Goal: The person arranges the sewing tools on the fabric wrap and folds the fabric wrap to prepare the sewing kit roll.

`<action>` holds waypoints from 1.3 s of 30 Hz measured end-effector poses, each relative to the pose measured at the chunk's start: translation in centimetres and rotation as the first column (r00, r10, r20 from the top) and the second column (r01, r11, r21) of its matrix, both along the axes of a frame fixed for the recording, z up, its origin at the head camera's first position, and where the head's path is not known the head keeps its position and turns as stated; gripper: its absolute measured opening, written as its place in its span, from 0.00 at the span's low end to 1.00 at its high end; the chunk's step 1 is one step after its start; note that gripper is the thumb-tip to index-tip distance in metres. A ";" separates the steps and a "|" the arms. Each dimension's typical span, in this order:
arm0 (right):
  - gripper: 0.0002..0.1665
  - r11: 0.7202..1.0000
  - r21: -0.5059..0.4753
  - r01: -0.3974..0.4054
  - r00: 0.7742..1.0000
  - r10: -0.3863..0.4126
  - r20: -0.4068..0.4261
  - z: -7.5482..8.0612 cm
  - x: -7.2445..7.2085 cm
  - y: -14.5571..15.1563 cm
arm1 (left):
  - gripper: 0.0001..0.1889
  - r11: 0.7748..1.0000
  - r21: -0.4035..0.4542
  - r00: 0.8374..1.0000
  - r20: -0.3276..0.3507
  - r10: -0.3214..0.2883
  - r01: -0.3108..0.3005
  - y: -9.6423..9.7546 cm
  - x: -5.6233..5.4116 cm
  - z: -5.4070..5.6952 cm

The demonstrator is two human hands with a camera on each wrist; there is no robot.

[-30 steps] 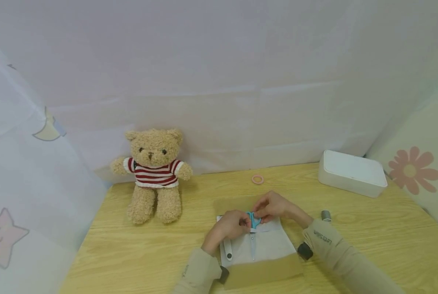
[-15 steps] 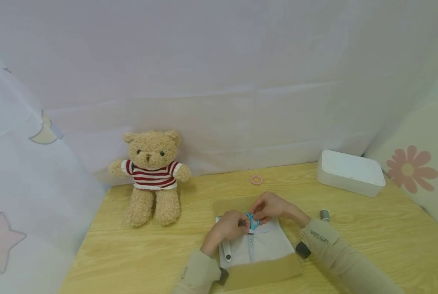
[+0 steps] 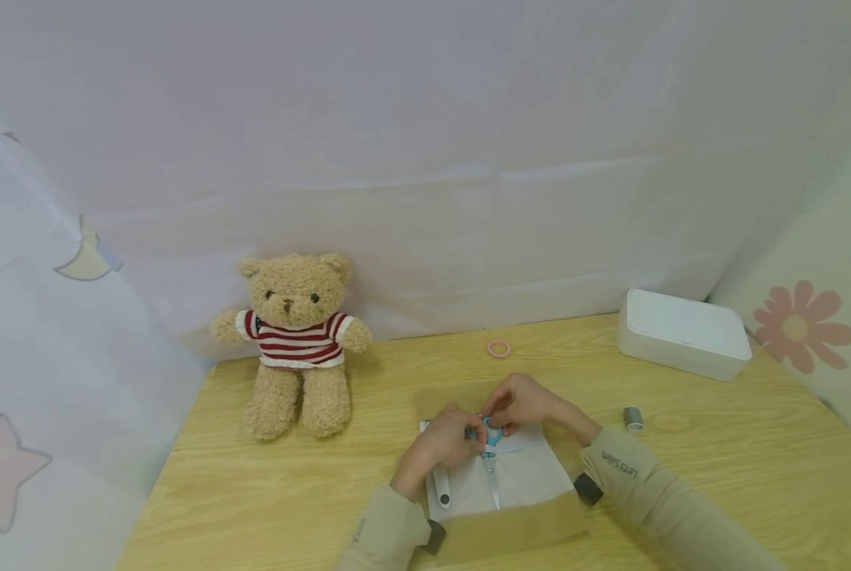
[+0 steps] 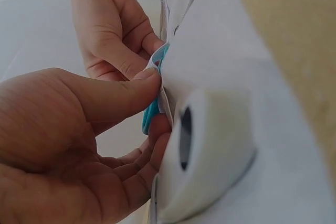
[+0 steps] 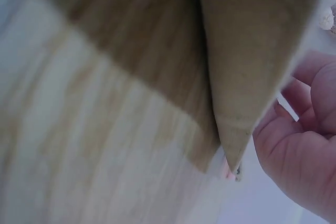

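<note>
A pair of scissors with light blue handles (image 3: 492, 474) lies over a white panel (image 3: 535, 476) lined on a tan fabric piece (image 3: 518, 527). A white strap (image 3: 490, 450) crosses the scissors below the handle loops. With thumb and fingers my left hand (image 3: 445, 438) pinches the blue handle at the strap, as the left wrist view shows at the blue handle (image 4: 151, 115). From the far side my right hand (image 3: 528, 400) grips the other handle loop; its fingertips partly cover it. Beside my left hand lies a white oblong tool (image 3: 442, 485) with a dark round spot.
A teddy bear (image 3: 298, 345) in a striped shirt sits at the back left. Farther back on the wooden table (image 3: 268, 500) lies a pink ring (image 3: 499, 349). On the right are a grey thread spool (image 3: 633, 419) and a white box (image 3: 684, 335).
The scissors' blade tip has swung slightly to the right, and the handles have turned a little. Both hands stay nearly in place on the scissors.
</note>
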State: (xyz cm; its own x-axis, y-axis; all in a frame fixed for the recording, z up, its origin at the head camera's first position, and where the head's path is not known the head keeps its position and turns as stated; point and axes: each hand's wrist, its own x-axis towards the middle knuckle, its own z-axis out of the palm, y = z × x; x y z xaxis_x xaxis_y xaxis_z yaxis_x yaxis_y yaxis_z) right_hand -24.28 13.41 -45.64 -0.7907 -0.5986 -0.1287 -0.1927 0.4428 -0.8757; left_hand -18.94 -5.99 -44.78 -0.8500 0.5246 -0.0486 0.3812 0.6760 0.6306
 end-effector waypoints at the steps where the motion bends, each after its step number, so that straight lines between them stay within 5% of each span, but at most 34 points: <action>1: 0.05 1.000 -0.008 0.007 1.000 -0.007 0.007 0.0 0.0 0.0 | 0.06 1.000 -0.001 1.000 0.003 0.006 -0.006 0.0 0.0 0.1; 14: 0.04 0.994 -0.011 0.110 0.994 -0.110 0.000 -0.3 0.8 0.3 | 0.05 0.994 0.082 0.997 0.032 0.072 -0.074 0.3 0.1 0.3; 20: 0.12 0.978 -0.126 0.168 0.983 -0.176 -0.056 0.6 1.3 1.8 | 0.05 0.976 0.199 0.994 0.087 0.066 -0.082 -0.4 -0.2 1.0; 24: 0.18 0.952 -0.180 0.246 0.964 -0.260 -0.058 2.1 1.6 4.4 | 0.07 0.962 0.262 0.993 0.110 0.042 -0.070 -0.7 -0.4 1.5; 29: 0.20 0.936 -0.106 0.335 0.930 -0.346 -0.122 3.1 2.1 9.2 | 0.04 0.963 0.266 0.991 0.134 0.018 -0.053 -0.3 -0.6 1.5; 39: 0.23 0.890 -0.030 0.454 0.885 -0.455 -0.104 2.8 3.3 17.2 | 0.03 0.979 0.204 0.992 0.122 -0.017 -0.009 1.5 -0.9 1.5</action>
